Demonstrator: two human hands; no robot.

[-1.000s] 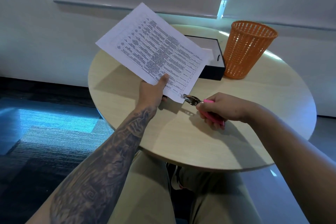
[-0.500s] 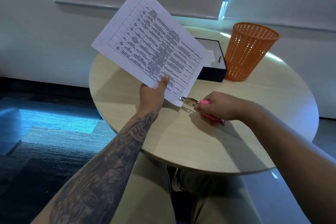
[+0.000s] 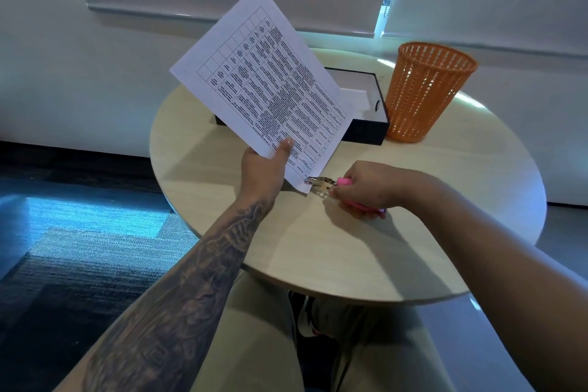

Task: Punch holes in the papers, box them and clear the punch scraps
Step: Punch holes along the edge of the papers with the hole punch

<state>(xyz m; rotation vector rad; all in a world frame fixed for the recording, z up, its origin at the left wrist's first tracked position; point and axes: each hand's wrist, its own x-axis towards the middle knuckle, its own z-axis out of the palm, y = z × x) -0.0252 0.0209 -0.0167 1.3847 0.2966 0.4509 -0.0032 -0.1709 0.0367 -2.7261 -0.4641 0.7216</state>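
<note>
My left hand (image 3: 264, 170) grips a printed sheet of paper (image 3: 261, 83) by its lower edge and holds it tilted up above the round table. The paper carries a table of dense text. In my right hand (image 3: 366, 186) is a hole punch (image 3: 319, 183) with pink handles and metal jaws. The jaws sit over the paper's near bottom corner. Behind the paper lies an open black box (image 3: 372, 130) with a white inside, partly hidden by the sheet.
An orange mesh waste basket (image 3: 426, 92) stands right of the box at the back of the beige round table (image 3: 318, 248). My knees show below the table's near edge. Carpeted floor lies to the left, a white wall and blinds behind.
The paper has been tilted more upright and turned in my left hand. The punch's jaws have closed in on its bottom corner. The right hand shifted slightly left.
</note>
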